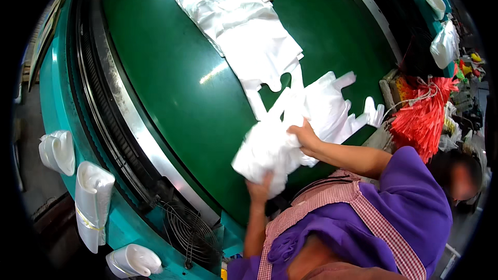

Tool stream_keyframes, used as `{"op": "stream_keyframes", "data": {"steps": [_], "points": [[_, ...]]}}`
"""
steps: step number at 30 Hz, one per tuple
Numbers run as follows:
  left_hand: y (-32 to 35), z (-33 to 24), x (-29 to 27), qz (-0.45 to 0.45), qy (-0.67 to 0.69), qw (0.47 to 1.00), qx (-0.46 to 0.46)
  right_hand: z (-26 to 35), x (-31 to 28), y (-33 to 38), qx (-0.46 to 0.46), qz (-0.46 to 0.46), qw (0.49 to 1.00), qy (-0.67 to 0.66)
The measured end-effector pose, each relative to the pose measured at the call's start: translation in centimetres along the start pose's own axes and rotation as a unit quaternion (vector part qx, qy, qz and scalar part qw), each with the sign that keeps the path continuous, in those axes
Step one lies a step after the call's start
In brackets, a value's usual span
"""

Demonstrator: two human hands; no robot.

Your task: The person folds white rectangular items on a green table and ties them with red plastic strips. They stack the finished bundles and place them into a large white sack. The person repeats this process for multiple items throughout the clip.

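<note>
A bundle of white plastic carrier bags (pixel 270 148) lies crumpled at the near edge of a green belt (pixel 171 72). My left hand (pixel 259 186) grips the bundle's lower edge from below. Higher up, my right hand (pixel 303 137) closes over its top, the forearm reaching in from my purple sleeve. Loose bag handles (pixel 332 98) stick out to the right of that hand. A flat stack of the same white bags (pixel 244 21) stretches up the belt behind the bundle.
A metal rim (pixel 135 124) and teal machine frame (pixel 57 88) curve round the belt, with a fan grille (pixel 189 233) below. Tied white bag rolls (pixel 93 202) sit on the frame at left. Red-orange strings (pixel 425 114) hang at right, near another person's head (pixel 459 176).
</note>
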State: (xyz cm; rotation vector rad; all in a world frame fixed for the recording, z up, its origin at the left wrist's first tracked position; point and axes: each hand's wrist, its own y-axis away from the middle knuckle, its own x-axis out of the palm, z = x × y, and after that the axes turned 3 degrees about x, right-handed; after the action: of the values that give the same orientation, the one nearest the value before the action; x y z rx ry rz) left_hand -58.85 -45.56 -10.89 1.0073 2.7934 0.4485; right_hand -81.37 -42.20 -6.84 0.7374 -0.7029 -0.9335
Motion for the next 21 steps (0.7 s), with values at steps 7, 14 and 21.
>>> {"op": "stream_keyframes", "data": {"steps": [7, 14, 21], "points": [[-20.4, -21.1, 1.6, 0.215, -0.388, 0.858, 0.26, 8.0, 3.4, -6.0, -0.271, 0.212, 0.939, -0.01], [-24.8, -18.3, 1.3, -0.143, -0.254, 0.836, 0.465, 14.2, -7.6, -3.7, -0.213, 0.01, 0.963, 0.168], [-22.1, -2.1, 4.6, -0.063, -0.346, 0.879, 0.322, -2.1, -30.0, 2.3, -0.264, -0.34, 0.613, 0.663]]}}
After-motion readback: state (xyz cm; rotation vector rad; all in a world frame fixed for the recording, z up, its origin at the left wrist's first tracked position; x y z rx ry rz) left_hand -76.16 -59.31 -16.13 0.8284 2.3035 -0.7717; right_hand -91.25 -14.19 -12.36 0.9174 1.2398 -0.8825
